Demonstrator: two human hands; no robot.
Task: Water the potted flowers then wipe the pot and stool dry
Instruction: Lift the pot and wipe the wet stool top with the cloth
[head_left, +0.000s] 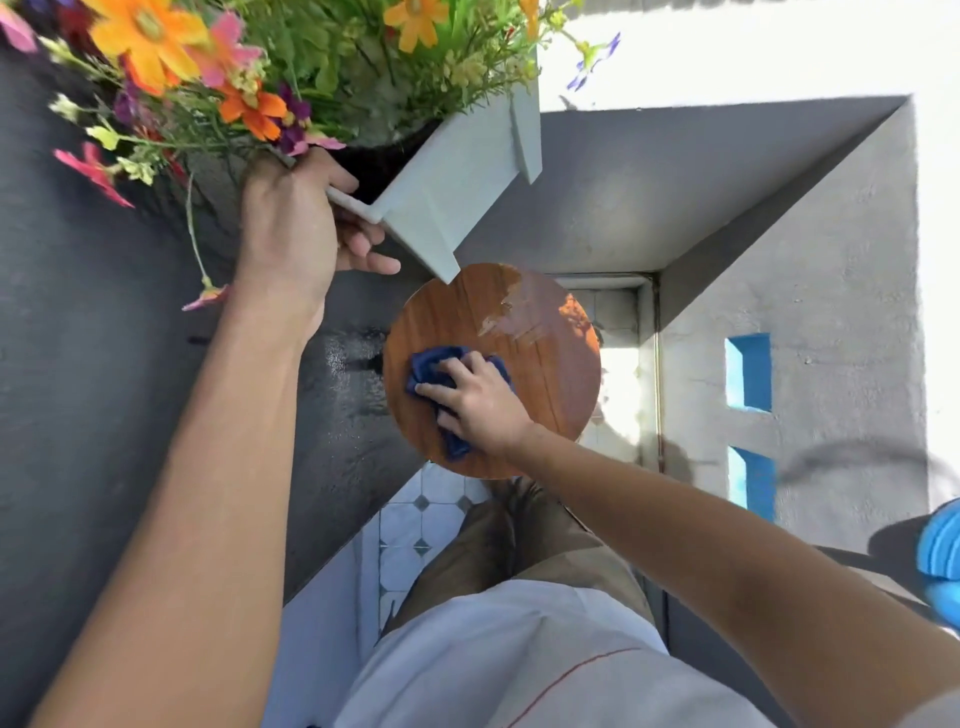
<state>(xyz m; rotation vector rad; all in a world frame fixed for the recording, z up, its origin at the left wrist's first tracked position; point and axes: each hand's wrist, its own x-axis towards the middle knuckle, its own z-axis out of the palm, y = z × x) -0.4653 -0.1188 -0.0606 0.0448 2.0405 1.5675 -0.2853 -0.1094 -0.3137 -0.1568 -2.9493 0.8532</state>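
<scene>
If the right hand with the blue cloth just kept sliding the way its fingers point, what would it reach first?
The right hand points toward the left rim of the round wooden stool. It would likely run off that edge first, over the wet dark ledge; depth is hard to judge.

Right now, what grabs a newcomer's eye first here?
The bright flowers at top left, in a pale pot that the left hand holds lifted and tilted above the stool. Below it, in the middle of the view, the right hand presses a blue cloth on the round wooden stool, with a wet patch showing on its far side.
</scene>
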